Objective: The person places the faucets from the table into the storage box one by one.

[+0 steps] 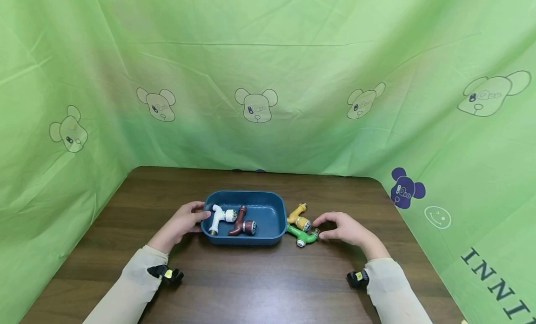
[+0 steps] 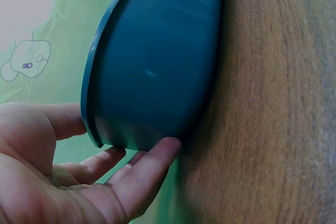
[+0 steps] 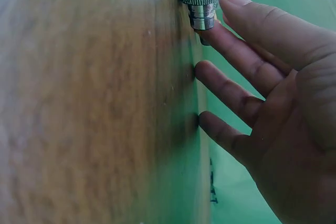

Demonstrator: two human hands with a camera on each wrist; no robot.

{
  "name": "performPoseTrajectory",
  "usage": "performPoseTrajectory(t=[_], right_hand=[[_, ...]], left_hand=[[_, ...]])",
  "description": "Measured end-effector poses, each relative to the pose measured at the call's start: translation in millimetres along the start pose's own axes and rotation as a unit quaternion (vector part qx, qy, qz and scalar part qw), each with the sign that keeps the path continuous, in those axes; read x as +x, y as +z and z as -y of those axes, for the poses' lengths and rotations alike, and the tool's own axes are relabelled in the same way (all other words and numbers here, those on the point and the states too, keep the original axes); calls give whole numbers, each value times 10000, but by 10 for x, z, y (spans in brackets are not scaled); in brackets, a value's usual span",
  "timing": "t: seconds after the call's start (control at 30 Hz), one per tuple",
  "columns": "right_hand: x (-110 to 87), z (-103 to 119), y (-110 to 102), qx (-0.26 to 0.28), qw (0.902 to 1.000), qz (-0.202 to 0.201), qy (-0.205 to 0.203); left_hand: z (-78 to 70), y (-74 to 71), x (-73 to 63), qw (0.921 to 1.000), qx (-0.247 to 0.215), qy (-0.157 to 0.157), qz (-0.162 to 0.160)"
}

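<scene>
Green cloth (image 1: 301,63): hangs beyond the blue tray (image 1: 268,221) and to both sides of it, printed with outlined bear heads.
Wooden table (image 1: 251,280): under the tray, dark brown and grained.
Pale sleeves (image 1: 134,282): come in from the near side of the tray, one to its left, one to its right.
Blue tray: rounded corners, raised walls, two taps inside.
Left hand (image 1: 184,221): at the tray's left end, part closed, gripping it with the thumb at the rim and fingers against the outer wall.
Right hand (image 1: 345,228): right of the tray, loosely open, thumb and forefinger about the green tap's threaded end; whether they touch it I cannot tell.
White tap (image 1: 217,217): inside the tray, toward its left end.
Maroon tap (image 1: 239,221): inside the tray, just right of the white one.
Green tap (image 1: 309,238): outside, just right of the tray.
Yellow tap (image 1: 294,216): also just right of the tray, beyond the green one.
</scene>
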State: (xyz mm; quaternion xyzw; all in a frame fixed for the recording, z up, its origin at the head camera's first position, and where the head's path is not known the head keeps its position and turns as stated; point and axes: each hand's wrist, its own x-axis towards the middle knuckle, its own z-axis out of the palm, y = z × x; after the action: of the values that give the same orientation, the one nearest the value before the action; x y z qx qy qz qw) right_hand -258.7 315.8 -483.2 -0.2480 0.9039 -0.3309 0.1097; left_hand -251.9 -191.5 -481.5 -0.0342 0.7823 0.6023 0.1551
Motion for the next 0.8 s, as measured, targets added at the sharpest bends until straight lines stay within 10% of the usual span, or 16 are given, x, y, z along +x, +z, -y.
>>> performPoseTrajectory(t=[0.8], right_hand=[[43,62,38,-707,9969,195,-275]], left_hand=[[-4,3,-9,10000,-13,69,8]])
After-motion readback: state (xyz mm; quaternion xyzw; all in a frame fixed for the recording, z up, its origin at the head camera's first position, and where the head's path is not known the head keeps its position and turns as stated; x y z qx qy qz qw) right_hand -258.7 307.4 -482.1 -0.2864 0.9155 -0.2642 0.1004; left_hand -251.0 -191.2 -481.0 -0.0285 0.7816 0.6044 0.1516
